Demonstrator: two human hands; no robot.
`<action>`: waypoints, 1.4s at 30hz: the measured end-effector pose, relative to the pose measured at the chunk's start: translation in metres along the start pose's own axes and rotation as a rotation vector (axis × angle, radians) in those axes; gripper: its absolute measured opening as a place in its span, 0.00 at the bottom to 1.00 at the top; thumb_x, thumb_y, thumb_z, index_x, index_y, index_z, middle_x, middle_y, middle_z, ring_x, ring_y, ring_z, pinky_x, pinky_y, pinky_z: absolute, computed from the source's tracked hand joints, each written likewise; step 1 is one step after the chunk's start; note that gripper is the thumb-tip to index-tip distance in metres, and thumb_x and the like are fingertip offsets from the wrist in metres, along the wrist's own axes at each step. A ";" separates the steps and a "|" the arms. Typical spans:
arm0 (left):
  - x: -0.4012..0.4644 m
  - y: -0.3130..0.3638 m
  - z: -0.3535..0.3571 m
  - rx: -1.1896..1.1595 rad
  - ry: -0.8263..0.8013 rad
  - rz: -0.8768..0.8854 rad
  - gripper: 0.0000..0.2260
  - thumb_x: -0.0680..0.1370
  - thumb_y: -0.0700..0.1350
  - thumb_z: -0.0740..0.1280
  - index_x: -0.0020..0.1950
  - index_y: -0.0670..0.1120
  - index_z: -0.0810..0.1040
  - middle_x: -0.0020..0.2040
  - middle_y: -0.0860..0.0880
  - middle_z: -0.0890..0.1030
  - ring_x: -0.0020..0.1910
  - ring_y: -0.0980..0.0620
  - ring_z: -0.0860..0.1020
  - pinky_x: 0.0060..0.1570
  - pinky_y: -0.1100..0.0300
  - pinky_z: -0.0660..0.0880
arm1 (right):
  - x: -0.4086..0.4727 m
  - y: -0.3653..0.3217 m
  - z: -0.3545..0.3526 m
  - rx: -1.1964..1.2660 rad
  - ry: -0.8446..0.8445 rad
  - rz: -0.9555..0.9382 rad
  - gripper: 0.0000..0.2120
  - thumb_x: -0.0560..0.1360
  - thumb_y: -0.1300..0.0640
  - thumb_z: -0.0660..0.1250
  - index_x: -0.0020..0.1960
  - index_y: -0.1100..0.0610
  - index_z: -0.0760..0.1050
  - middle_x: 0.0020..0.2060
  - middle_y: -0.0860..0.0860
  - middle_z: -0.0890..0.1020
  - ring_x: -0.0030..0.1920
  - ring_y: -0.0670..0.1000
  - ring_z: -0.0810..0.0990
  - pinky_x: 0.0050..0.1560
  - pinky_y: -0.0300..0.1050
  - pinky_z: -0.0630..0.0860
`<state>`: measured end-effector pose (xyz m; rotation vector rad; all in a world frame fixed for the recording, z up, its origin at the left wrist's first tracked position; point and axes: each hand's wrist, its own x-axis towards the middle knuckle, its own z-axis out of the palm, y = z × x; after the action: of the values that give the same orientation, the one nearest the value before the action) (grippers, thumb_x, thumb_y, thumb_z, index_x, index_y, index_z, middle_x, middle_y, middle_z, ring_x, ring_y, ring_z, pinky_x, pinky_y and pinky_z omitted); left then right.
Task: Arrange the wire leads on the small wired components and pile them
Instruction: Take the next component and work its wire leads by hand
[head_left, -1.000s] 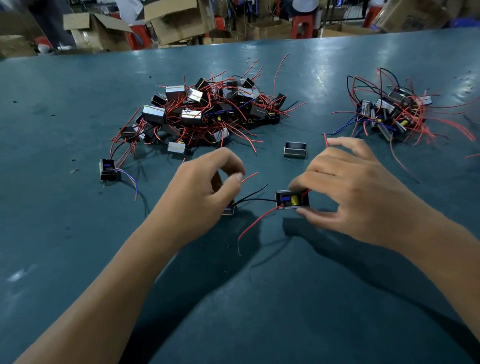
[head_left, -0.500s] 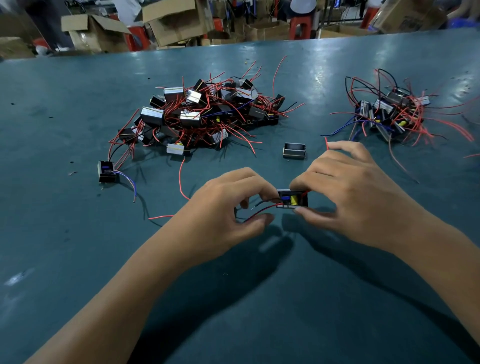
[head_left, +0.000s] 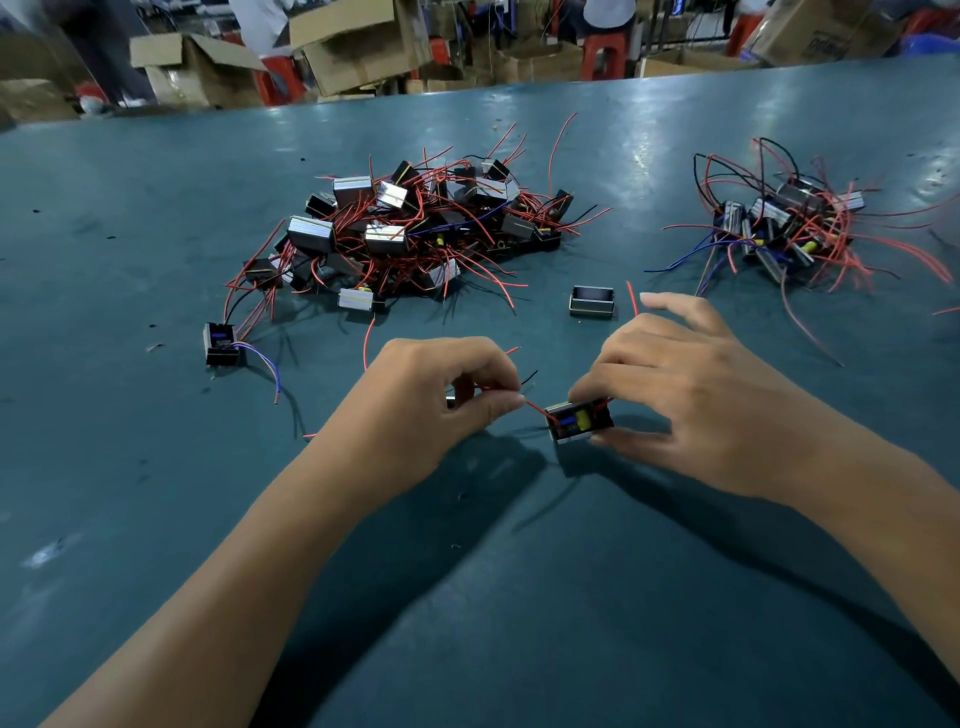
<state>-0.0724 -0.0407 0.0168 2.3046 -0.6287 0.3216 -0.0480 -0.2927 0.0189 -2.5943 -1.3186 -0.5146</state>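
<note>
While your right hand (head_left: 691, 400) pinches the small wired component (head_left: 579, 421) between thumb and fingers, just off the teal table (head_left: 571, 597) or resting on it (can't tell which), your left hand (head_left: 436, 400) has thumb and forefinger closed on its red lead (head_left: 535, 408), which runs short and taut from the component's left end. Landmark is that component: the big unsorted heap (head_left: 415, 234) sits well beyond it and to the left, the smaller pile (head_left: 784, 228) well beyond it to the right, an empty-looking metal housing (head_left: 592, 301) just beyond it, and one stray unit with a blue lead (head_left: 222, 344) far off to its left. My read on handling: the body is light and rigid, so a side pinch on the metal shell is enough, and keep fingers off the open face where the yellow and blue parts show. Leads look thin and springy, holding a bend but kinking if forced. Grip the lead near its root, stroke outward, and don't yank, since the joint at the body is the likely weak spot. A black lead (head_left: 530, 376) pokes out behind your left fingers; where it ends is hidden.
</note>
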 end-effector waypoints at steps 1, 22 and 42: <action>0.000 -0.001 0.000 -0.003 0.009 -0.007 0.04 0.75 0.43 0.76 0.43 0.47 0.82 0.34 0.61 0.78 0.35 0.57 0.75 0.37 0.72 0.65 | 0.000 0.001 0.000 0.004 -0.012 -0.002 0.12 0.75 0.45 0.68 0.54 0.50 0.81 0.44 0.44 0.79 0.52 0.52 0.80 0.71 0.62 0.61; -0.001 -0.001 0.008 -0.132 0.025 -0.041 0.11 0.75 0.41 0.76 0.53 0.48 0.76 0.41 0.58 0.82 0.38 0.57 0.78 0.39 0.72 0.68 | 0.017 -0.038 0.021 0.978 0.047 0.482 0.11 0.73 0.57 0.75 0.53 0.49 0.77 0.46 0.45 0.85 0.48 0.45 0.84 0.55 0.48 0.80; 0.000 -0.009 0.002 -0.140 0.018 -0.056 0.06 0.77 0.42 0.74 0.50 0.52 0.80 0.41 0.58 0.83 0.41 0.54 0.81 0.37 0.61 0.73 | 0.011 -0.039 0.009 0.560 0.163 0.289 0.06 0.74 0.63 0.74 0.46 0.54 0.80 0.40 0.44 0.80 0.42 0.45 0.79 0.43 0.33 0.72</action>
<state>-0.0670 -0.0362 0.0101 2.1784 -0.5586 0.2627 -0.0710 -0.2587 0.0156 -2.1664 -0.8567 -0.2519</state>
